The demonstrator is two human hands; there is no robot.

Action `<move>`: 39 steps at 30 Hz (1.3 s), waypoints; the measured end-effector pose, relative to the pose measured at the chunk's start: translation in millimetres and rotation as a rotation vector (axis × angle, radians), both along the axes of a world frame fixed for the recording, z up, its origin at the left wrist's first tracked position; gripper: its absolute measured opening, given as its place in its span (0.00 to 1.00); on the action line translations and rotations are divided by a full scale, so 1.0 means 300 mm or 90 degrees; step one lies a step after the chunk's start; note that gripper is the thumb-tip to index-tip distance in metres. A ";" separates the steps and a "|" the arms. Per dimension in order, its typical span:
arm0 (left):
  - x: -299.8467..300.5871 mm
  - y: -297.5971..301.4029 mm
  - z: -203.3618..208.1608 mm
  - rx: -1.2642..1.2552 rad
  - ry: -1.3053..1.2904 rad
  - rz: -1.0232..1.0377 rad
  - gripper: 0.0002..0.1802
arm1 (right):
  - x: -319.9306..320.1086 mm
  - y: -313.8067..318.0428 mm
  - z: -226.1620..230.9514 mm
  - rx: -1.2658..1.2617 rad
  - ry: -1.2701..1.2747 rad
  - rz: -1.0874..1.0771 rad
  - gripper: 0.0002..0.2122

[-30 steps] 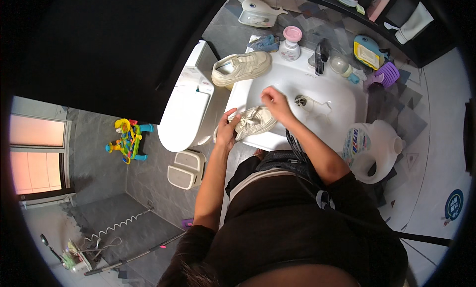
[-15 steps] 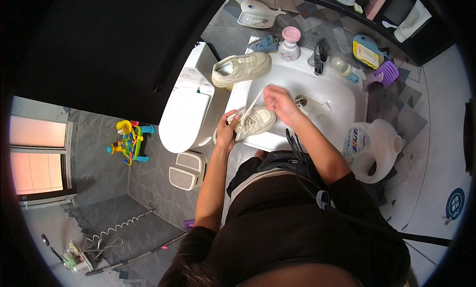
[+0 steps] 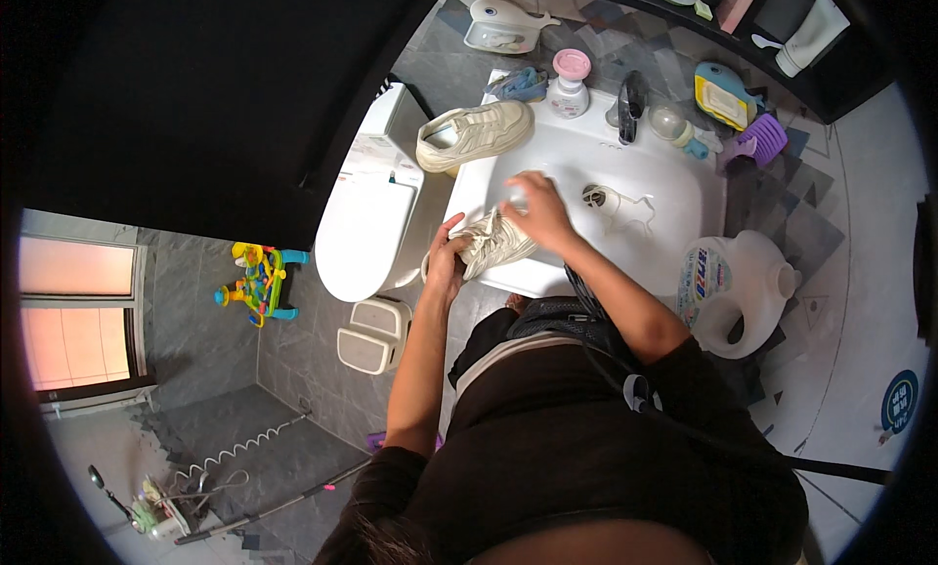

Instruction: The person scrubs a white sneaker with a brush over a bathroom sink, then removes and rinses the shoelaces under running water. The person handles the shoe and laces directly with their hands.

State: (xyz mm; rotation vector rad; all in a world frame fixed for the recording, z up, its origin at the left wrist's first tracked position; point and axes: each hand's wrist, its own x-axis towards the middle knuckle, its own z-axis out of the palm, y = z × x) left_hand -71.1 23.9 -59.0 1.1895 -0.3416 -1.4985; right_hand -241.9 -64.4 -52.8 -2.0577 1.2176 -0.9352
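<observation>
White sink holding pale shoe, both hands gripping it, perhaps scrubbing.

The right hand has slid up from the toe end of the white sneaker to its upper edge, fingers now blurred above the laces; the shoe has tilted slightly under the left hand.

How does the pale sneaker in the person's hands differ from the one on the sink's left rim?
The pale sneaker in the hands lies over the front edge of the white sink, gripped by the left hand with the right hand on top; the pale sneaker on the rim rests untouched. The held one is partly covered, the rim one fully visible, opening up. Both look cream-white, apparently a pair.
</observation>
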 end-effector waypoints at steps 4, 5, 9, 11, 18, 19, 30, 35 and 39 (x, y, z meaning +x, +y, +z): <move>-0.002 0.004 -0.017 0.003 -0.081 -0.016 0.27 | 0.077 0.085 -0.028 -0.020 0.095 0.193 0.09; 0.002 0.002 -0.033 -0.006 -0.098 -0.021 0.27 | 0.086 0.087 -0.034 0.002 0.104 0.200 0.09; 0.020 -0.003 -0.084 -0.016 -0.147 -0.049 0.26 | 0.108 0.084 -0.038 0.096 0.077 0.237 0.06; 0.025 -0.005 -0.088 -0.005 -0.133 -0.052 0.25 | 0.110 0.063 -0.036 0.209 0.017 0.290 0.05; -0.004 -0.026 -0.057 0.004 -0.048 0.001 0.25 | 0.027 0.022 0.191 0.556 -0.385 0.431 0.17; -0.006 -0.027 -0.046 0.015 -0.043 0.007 0.26 | -0.001 0.008 0.235 0.587 -0.425 0.454 0.18; 0.023 -0.009 -0.072 0.084 -0.128 0.051 0.29 | -0.075 -0.074 0.189 0.521 -0.353 0.284 0.19; 0.046 -0.019 -0.057 0.139 0.065 0.102 0.27 | 0.088 -0.027 -0.022 0.274 -0.064 0.251 0.08; 0.026 0.000 -0.038 0.078 -0.038 0.066 0.26 | 0.160 0.012 -0.032 0.152 0.067 0.266 0.06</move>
